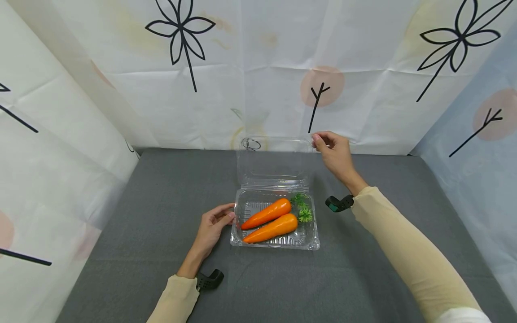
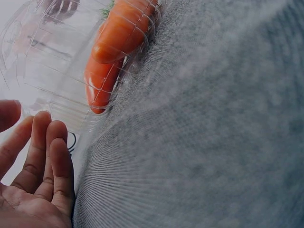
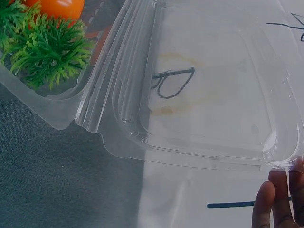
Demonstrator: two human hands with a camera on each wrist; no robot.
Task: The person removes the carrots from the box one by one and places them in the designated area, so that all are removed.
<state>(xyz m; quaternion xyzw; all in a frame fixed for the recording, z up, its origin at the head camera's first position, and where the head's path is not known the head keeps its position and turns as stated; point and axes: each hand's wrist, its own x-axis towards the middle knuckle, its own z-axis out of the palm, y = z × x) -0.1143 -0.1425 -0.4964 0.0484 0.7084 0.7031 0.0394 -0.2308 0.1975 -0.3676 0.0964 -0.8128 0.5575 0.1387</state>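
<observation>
A clear plastic clamshell container sits on the grey cloth with its hinged lid raised at the back. Two orange carrots lie side by side in the base, leaves pointing right. At their right end is some green curly foliage, also seen in the right wrist view. My right hand pinches the lid's upper right corner between thumb and fingers. At the container's left side, my left hand has its fingertips right at the rim; the left wrist view shows these fingers fairly straight, thumb apart.
A grey cloth covers the table. White fabric with printed flowers hangs close behind the lid, and more fabric stands along the left and right sides. Black wrist devices sit on both forearms.
</observation>
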